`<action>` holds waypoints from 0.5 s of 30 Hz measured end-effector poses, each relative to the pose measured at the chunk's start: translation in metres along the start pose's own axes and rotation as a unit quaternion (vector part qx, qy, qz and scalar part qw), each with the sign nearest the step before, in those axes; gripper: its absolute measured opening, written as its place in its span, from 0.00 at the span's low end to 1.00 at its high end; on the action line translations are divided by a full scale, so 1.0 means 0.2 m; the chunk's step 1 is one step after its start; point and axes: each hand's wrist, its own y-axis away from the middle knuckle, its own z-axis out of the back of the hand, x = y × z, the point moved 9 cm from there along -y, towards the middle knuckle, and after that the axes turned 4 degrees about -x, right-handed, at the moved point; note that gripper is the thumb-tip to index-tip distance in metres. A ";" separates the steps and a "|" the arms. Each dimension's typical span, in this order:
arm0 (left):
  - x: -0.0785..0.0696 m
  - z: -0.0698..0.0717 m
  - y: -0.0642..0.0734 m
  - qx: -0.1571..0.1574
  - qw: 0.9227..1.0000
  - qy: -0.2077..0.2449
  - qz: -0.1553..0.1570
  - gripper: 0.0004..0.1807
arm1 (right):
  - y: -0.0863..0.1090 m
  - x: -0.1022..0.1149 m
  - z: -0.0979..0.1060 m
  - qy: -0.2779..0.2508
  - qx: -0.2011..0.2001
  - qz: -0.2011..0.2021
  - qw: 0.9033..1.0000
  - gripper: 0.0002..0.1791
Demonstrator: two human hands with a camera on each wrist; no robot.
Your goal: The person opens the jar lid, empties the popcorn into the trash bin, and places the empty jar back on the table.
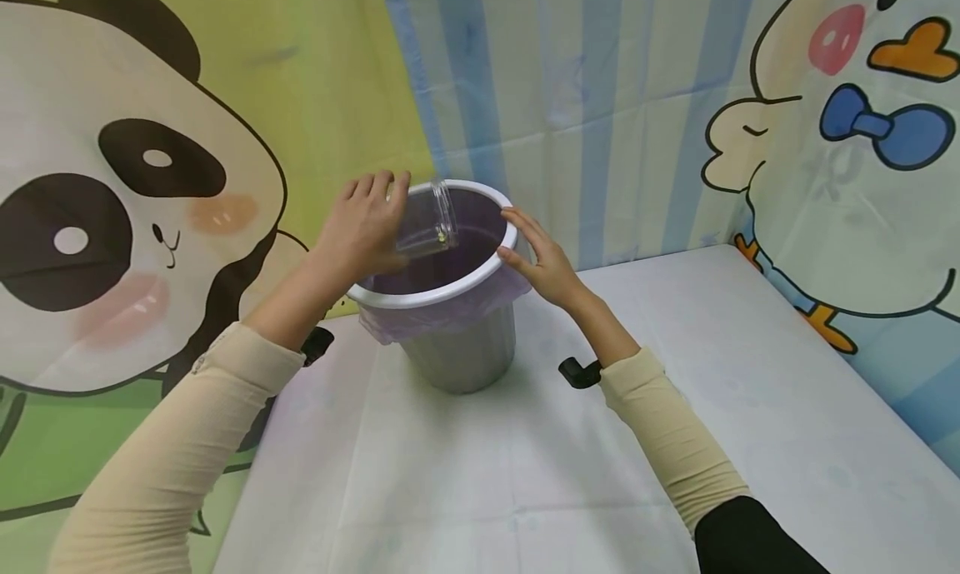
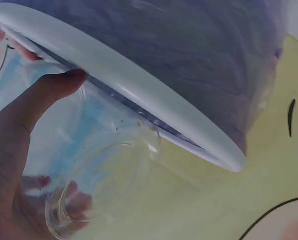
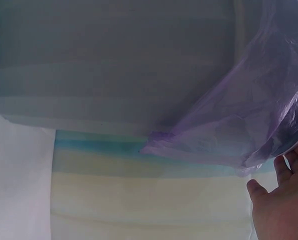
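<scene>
In the head view, my left hand [image 1: 363, 228] grips a clear jar [image 1: 423, 224] on its side over the mouth of a grey bin [image 1: 465, 357]. The jar's ringed end points right, with a few small bits near it. Its transparent wall [image 2: 109, 175] fills much of the left wrist view, with the thumb along it near the bin's white rim [image 2: 124, 75]. My right hand [image 1: 553, 270] rests against the rim's right side, fingers spread and fairly straight. A purple bag [image 3: 229, 130] lines the bin and hangs over its outside.
The bin stands on a white-covered table [image 1: 450, 474] near its back edge. Behind and beside it hang printed cloths, one with a panda [image 1: 247, 166], one with blue stripes [image 1: 600, 141]. Dark wrist-camera mounts [image 1: 579, 374] stick out from the wrists.
</scene>
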 end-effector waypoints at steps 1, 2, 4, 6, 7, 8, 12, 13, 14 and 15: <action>0.01 0.02 0.01 -0.006 1.000 0.009 0.019 0.61 | 0.00 0.00 0.00 0.001 0.000 0.000 1.000 0.44; 0.01 0.03 0.01 -0.012 0.999 0.019 0.036 0.61 | 0.00 0.00 0.00 0.000 0.000 0.000 1.000 0.44; 0.02 0.06 0.03 -0.025 0.997 0.037 0.069 0.62 | 0.00 0.00 0.00 0.002 0.002 0.001 1.000 0.44; 0.02 0.09 0.04 -0.036 0.993 0.052 0.100 0.63 | 0.00 0.00 -0.01 0.002 0.005 0.000 1.000 0.44; 0.02 0.11 0.05 -0.042 0.991 0.058 0.113 0.63 | 0.00 0.00 -0.01 0.001 0.005 0.000 1.000 0.44; 0.02 0.13 0.05 -0.052 0.989 0.064 0.124 0.64 | 0.00 0.00 -0.01 0.001 0.006 0.001 1.000 0.44; 0.01 0.22 0.08 -0.096 0.979 0.082 0.162 0.64 | 0.00 0.00 0.00 -0.002 0.005 0.002 1.000 0.42; 0.00 0.25 0.09 -0.109 0.975 0.091 0.171 0.63 | 0.00 0.00 0.00 -0.004 0.004 0.003 1.000 0.42; 0.00 0.27 0.10 -0.125 0.971 0.099 0.178 0.63 | 0.00 0.01 0.00 -0.003 0.004 0.003 1.000 0.42; -0.01 0.30 0.11 -0.138 0.967 0.107 0.186 0.63 | 0.00 0.01 0.00 -0.003 0.004 0.003 1.000 0.42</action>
